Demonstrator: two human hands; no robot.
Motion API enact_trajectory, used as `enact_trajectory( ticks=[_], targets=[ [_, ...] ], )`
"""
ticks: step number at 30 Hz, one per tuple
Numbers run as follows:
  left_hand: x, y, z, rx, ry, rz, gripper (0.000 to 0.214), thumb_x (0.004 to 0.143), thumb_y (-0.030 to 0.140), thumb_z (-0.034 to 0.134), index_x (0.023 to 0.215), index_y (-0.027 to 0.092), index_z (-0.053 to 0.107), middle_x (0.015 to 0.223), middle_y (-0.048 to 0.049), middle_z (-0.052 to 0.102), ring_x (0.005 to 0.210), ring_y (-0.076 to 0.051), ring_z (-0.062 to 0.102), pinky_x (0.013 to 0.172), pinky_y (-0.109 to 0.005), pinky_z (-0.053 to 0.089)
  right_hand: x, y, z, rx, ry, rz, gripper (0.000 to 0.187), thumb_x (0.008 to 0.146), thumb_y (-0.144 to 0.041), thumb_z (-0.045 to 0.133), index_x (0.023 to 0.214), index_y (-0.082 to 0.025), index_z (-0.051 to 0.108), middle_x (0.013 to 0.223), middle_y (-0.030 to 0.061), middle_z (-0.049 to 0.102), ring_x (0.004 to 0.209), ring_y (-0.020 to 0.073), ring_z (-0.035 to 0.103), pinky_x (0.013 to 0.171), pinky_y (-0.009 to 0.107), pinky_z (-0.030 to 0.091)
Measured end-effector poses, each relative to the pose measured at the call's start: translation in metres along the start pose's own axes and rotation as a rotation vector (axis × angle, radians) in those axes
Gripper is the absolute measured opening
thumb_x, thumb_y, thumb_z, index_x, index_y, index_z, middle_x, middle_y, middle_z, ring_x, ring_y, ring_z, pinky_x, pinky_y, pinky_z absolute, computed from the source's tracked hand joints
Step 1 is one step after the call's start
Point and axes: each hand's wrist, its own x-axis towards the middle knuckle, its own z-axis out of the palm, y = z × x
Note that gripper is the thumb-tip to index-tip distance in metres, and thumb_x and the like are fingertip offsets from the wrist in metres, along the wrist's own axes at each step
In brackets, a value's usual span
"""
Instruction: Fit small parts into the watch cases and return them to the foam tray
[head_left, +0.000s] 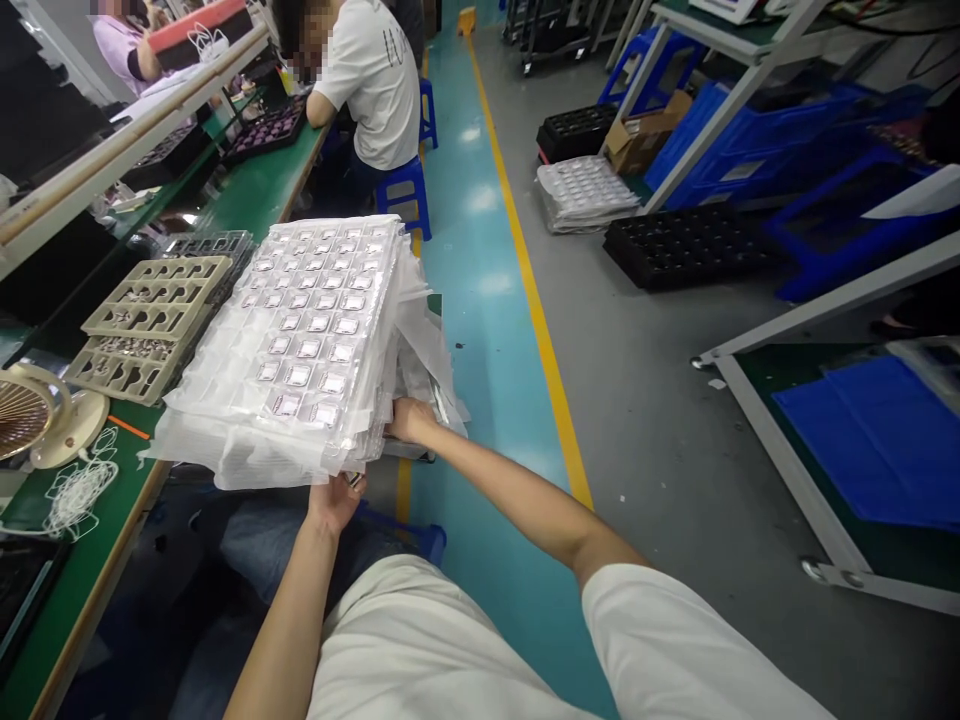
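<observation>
A stack of clear plastic trays (319,300), layered with thin white sheets, is held out in front of me over the edge of the green workbench. Small rectangular parts fill many pockets of the top tray; those toward its left look covered or vacant. My left hand (335,503) is closed under the near edge of the stack, most of its fingers hidden beneath. On the right side, my right hand (412,420) grips the stack low down, its fingertips out of sight. White sheets (427,345) hang loosely off the right side.
Beige trays (150,310) of small metal parts, a small fan (45,415) and a coiled white cable (82,485) lie on the bench (247,190). A seated person (367,85) is ahead. Black trays (675,245) and another stack (585,190) sit on the floor, right, near a wheeled rack (787,480).
</observation>
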Motion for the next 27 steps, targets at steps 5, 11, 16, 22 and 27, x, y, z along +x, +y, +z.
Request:
enact_trajectory(
  ticks=[5,11,16,22,27],
  targets=[
    [0.000,0.000,0.003,0.026,0.019,-0.038,0.027,0.103,0.041,0.065,0.113,0.016,0.068,0.093,-0.0019,0.069,0.072,-0.014,0.066,0.062,-0.028,0.057,-0.003,0.006,-0.019,-0.046,0.009,0.098,0.031,0.103,-0.041,0.069,0.121,-0.017,0.070,0.123,0.0085,0.071,0.107,0.0223,0.071,0.095,0.043,0.060],
    [-0.048,0.005,-0.014,0.032,0.017,-0.078,0.014,0.095,0.021,0.071,0.099,0.007,0.073,0.090,-0.0127,0.075,0.074,-0.020,0.073,0.057,-0.026,0.053,-0.072,0.033,-0.069,-0.093,0.189,0.175,0.027,0.101,-0.031,0.061,0.116,-0.016,0.077,0.110,0.0139,0.080,0.106,0.0316,0.075,0.080,0.035,0.057],
    [-0.123,0.015,-0.038,-0.070,-0.019,0.029,0.039,0.091,0.023,0.080,0.124,0.003,0.074,0.123,-0.0243,0.075,0.109,-0.033,0.075,0.081,-0.035,0.061,-0.153,0.030,-0.068,0.121,0.442,-0.170,0.035,0.099,-0.050,0.064,0.120,-0.025,0.078,0.099,0.0068,0.080,0.076,0.0218,0.073,0.061,0.028,0.053],
    [-0.185,0.030,-0.066,-0.097,-0.114,0.263,0.045,0.088,0.031,0.084,0.129,0.012,0.077,0.122,-0.0193,0.076,0.104,-0.028,0.075,0.080,-0.033,0.062,-0.173,-0.089,0.021,0.342,0.192,-0.708,0.019,0.098,-0.040,0.071,0.106,-0.024,0.077,0.082,0.0013,0.078,0.055,0.0132,0.063,0.054,0.024,0.051],
    [-0.219,0.042,-0.096,-0.041,-0.115,0.371,0.034,0.090,0.030,0.082,0.119,0.013,0.081,0.140,-0.0217,0.067,0.100,-0.028,0.074,0.076,-0.035,0.061,-0.145,-0.177,0.074,0.342,-0.077,-0.788,0.015,0.099,-0.035,0.068,0.100,-0.024,0.079,0.092,0.0038,0.081,0.080,0.0188,0.076,0.065,0.025,0.057]
  ],
)
